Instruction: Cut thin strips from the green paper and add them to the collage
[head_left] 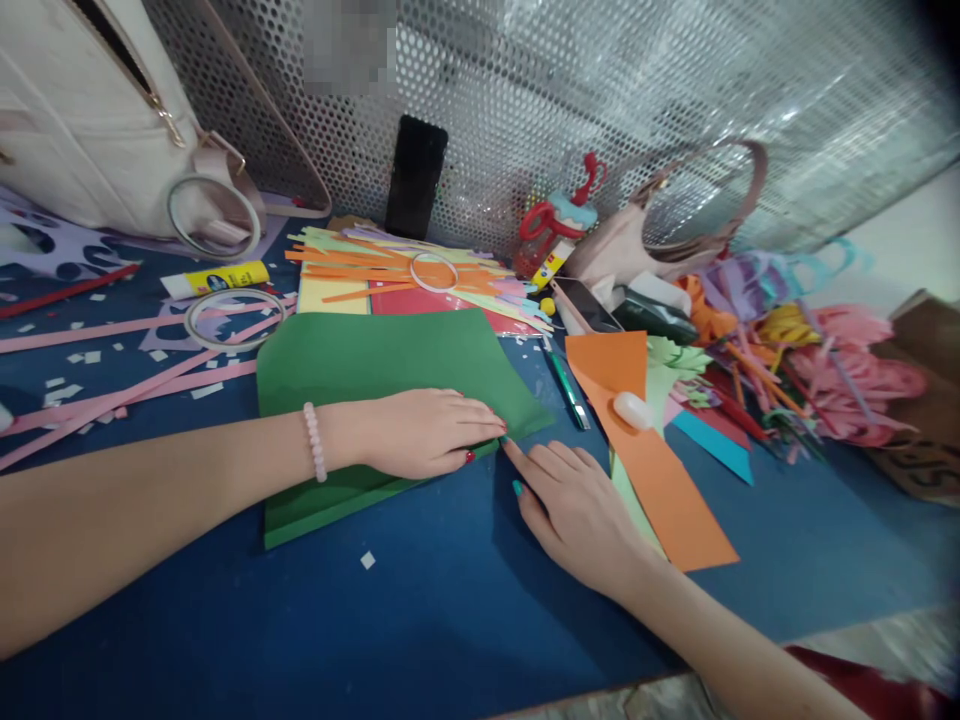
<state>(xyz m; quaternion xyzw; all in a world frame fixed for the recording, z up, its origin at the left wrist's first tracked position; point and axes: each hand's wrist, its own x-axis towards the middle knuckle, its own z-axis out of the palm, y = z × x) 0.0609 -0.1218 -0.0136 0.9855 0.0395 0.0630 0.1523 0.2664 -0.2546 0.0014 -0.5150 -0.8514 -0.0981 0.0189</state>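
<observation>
Green paper folded over on the blue desk, near the middle, upper layer bulging up, fold line running along the near side toward the right corner. Left hand flat on top, palm down, fingers pressed together and stretched to the right corner of the sheet, pink bracelet on the wrist. Right hand beside it on the desk, fingers loosely together, index fingertip touching the same corner of the sheet; not pinching anything.

Judged as creasing a fold. To do well: keep the left palm heavy so the two layers not slip; check that the edges meet at the corner before pressing; then slide a fingertip or nail along the fold from the corner outward, slowly, one direction only. Bulge in the upper layer better flattened first, otherwise a crooked crease likely.

Around: orange paper just right of the right hand, small white eraser-like piece on it, green pen between the two sheets. Paper strips toward the far edge, glue stick at far left, black phone leaning on the perforated metal wall.
</observation>
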